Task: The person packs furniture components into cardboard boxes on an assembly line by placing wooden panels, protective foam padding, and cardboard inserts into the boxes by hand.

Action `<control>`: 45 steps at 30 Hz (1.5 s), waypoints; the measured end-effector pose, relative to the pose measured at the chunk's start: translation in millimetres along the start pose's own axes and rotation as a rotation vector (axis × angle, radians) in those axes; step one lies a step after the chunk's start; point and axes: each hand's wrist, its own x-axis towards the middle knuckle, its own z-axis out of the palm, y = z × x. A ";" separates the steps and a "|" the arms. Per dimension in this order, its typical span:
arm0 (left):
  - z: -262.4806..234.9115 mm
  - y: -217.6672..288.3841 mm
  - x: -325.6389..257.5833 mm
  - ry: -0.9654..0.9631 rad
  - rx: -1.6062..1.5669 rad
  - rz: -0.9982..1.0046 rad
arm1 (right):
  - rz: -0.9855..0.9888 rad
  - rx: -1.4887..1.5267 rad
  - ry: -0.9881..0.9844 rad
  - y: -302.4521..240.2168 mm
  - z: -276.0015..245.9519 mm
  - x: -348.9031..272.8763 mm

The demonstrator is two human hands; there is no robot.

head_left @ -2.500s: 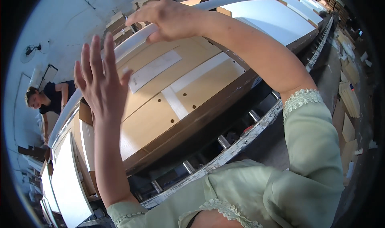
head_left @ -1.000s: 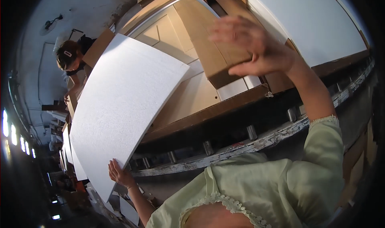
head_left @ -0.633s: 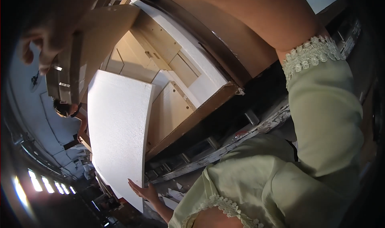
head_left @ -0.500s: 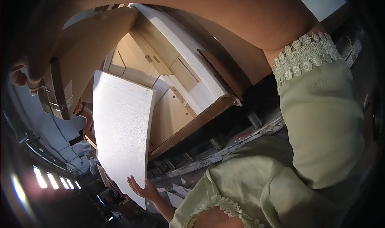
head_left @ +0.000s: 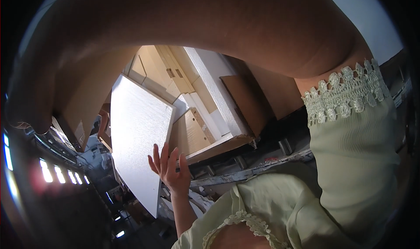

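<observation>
A white flat board [head_left: 140,113] stands tilted out of a carton [head_left: 227,145]. Its lower end narrows toward the bottom. My left hand [head_left: 173,172] is raised beside the board's right edge, open, with fingers spread and nothing in it; whether a fingertip touches the board I cannot tell. My right arm arches across the top, close to the view. At the dark left rim my right hand [head_left: 30,122] has its fingers bent at the end of a brown cardboard flap [head_left: 81,78]; the grip is partly hidden. Inside the carton lie wood-coloured panels [head_left: 190,131] and white strips.
A co-worker's arm [head_left: 104,124] shows behind the board. Metal rollers [head_left: 285,147] line a worn rail [head_left: 258,166] below the carton. Another cardboard flap [head_left: 245,102] folds outward at right. Bright windows [head_left: 59,172] lie in the dark background.
My left hand has risen along the board's edge, fingers now pointing up. My right arm covers more of the top, and the carton sits lower in view.
</observation>
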 end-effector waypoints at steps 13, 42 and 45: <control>97.5 14.9 93.7 -0.237 -0.176 0.031 | 0.011 0.051 0.006 31.3 -6.9 27.1; 114.2 -74.0 77.5 0.114 -0.486 -0.400 | -0.017 0.002 -0.009 6.9 86.8 33.7; 76.1 -83.8 54.7 0.170 -0.603 -0.598 | 0.007 -0.056 -0.036 -18.4 99.8 50.1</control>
